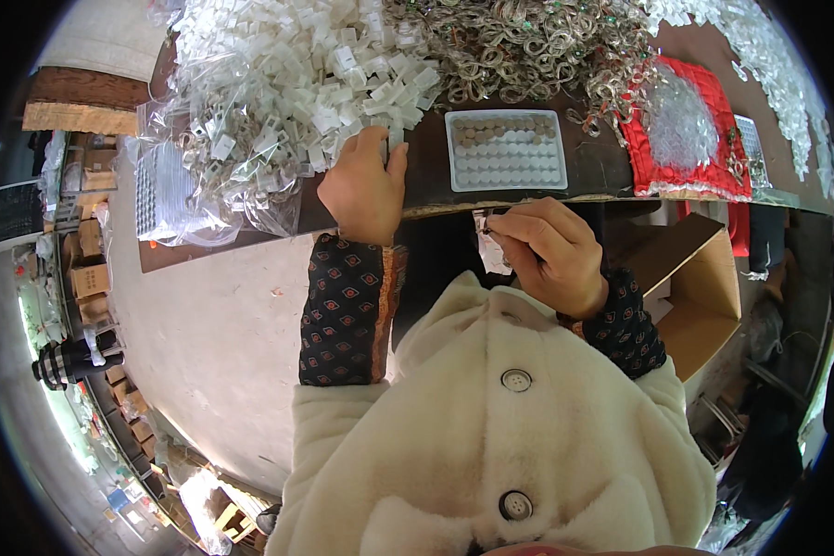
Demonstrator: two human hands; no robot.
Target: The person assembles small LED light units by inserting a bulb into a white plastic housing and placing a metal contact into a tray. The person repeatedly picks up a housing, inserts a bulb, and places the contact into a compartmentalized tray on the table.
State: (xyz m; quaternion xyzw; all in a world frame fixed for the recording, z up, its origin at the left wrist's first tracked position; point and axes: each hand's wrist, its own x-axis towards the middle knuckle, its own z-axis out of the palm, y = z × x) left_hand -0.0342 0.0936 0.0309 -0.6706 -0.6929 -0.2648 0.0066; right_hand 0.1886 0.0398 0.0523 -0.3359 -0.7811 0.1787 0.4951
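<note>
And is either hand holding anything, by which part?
Right hand: apparently a small dark piece, gripped part unclear. Left hand, at white plastic pieces: can't tell.

white pieces (343, 60): smooth plastic | coat (584, 408): matt plush (buttons (516, 381) glossy) | carton (706, 271): cardboard

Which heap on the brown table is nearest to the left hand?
The upper-left heap of small white plastic pieces; the left hand is at its edge, while the tangled brownish loops and far-right translucent pieces lie farther away.

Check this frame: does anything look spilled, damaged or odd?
Nothing looks clearly damaged. The untidiest spot is the heap of white pieces: it lies mostly loose on the table, reaching the left hand, though that may be deliberate.
</note>
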